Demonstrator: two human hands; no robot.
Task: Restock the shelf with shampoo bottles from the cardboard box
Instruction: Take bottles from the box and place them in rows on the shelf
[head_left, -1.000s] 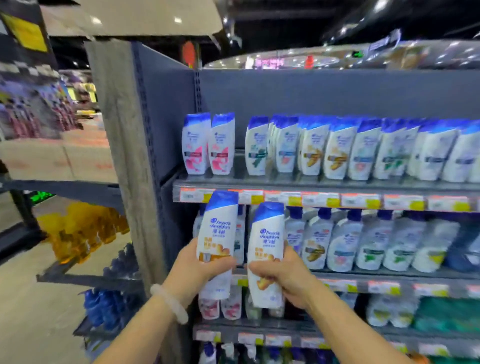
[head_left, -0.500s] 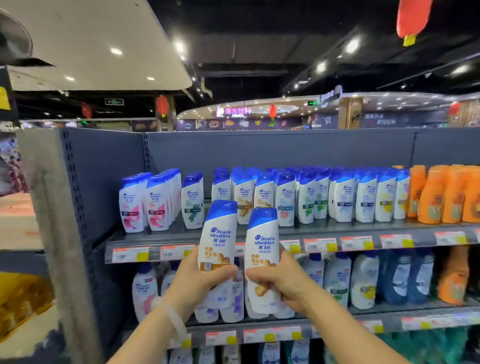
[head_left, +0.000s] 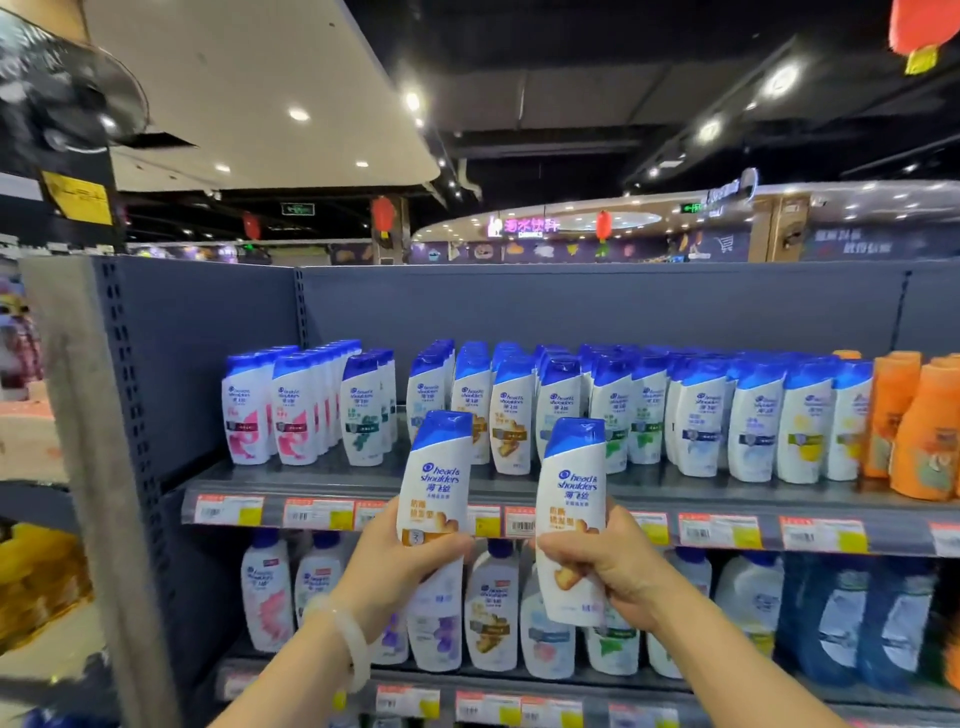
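My left hand grips a white shampoo bottle with a blue cap and an orange label. My right hand grips a matching second bottle. Both bottles stand upright in front of the top shelf's price-tag edge, a little apart from each other. On that shelf, rows of white blue-capped shampoo bottles run several deep. The cardboard box is out of view.
Orange bottles fill the top shelf's right end. A lower shelf holds larger white and blue bottles. A grey upright post bounds the unit on the left, with a neighbouring aisle beyond it. A white bracelet circles my left wrist.
The view has tilted upward, bringing the top shelf and ceiling into sight. Both hands have risen with their bottles, and the two bottles have spread further apart.
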